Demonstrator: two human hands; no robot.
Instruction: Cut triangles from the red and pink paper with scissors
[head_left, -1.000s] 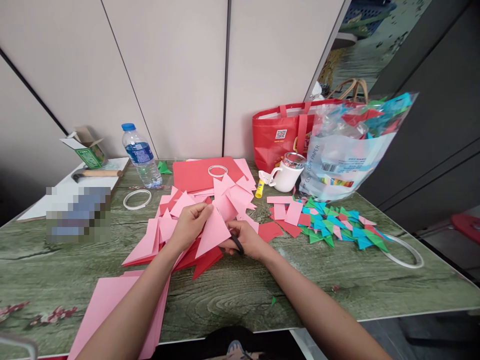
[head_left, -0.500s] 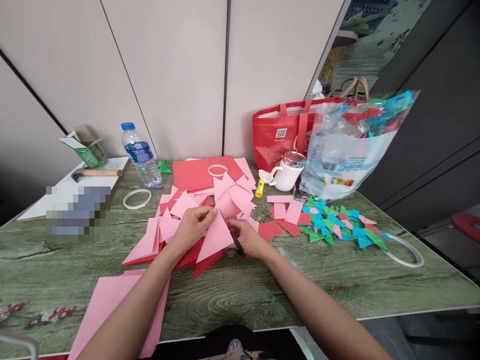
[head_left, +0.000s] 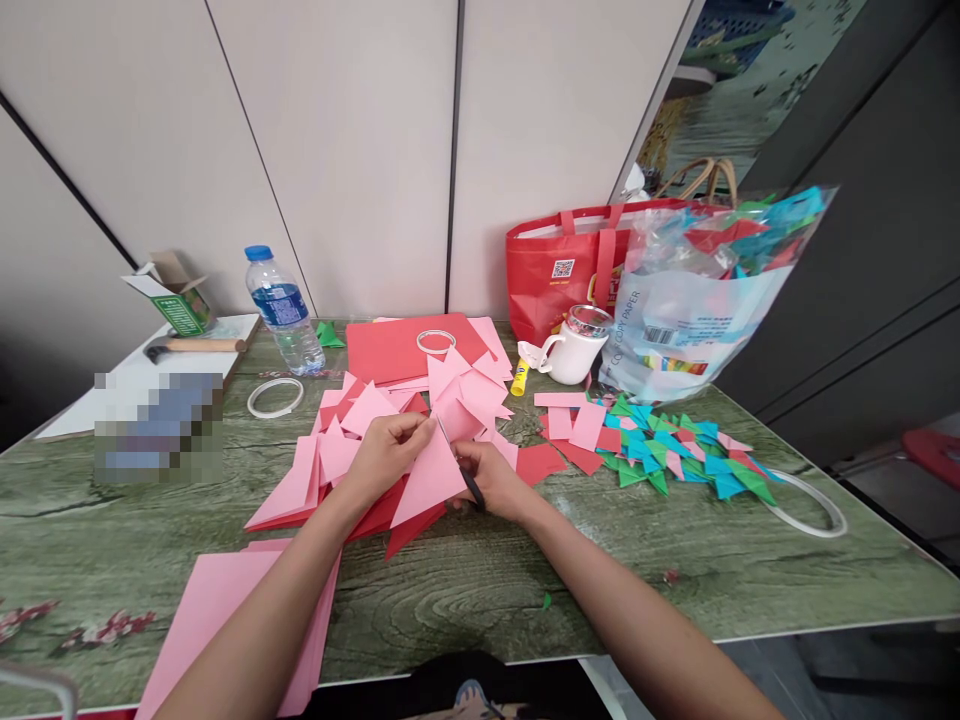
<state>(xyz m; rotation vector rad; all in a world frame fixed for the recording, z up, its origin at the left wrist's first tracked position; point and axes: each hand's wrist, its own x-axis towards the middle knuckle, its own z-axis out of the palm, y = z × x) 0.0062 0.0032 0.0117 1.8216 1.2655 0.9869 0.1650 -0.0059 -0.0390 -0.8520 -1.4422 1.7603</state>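
My left hand [head_left: 391, 447] pinches the upper corner of a folded pink paper triangle [head_left: 429, 480], which hangs tilted over the pile. Closed round black-handled scissors [head_left: 472, 488], my right hand [head_left: 491, 478] is just to the right of it. The scissor blades lie along the triangle's right edge, close to my left fingertips. Beneath and behind both hands spreads a heap of cut pink paper pieces [head_left: 341, 452] mixed with red paper pieces [head_left: 375, 512]. Some fingers of my right hand are hidden behind the handles.
Pink sheets [head_left: 217, 600] are stacked under my left forearm. Blue and green scraps [head_left: 667, 450] lie right, near a tape roll [head_left: 814, 505]. Behind stand a water bottle [head_left: 285, 310], a white mug [head_left: 576, 350], a glue stick [head_left: 520, 375], a red bag [head_left: 540, 280] and a plastic bag [head_left: 675, 330].
The scissor handles have swung slightly and the blades now show more along the paper's edge. Both hands stay in nearly the same place.
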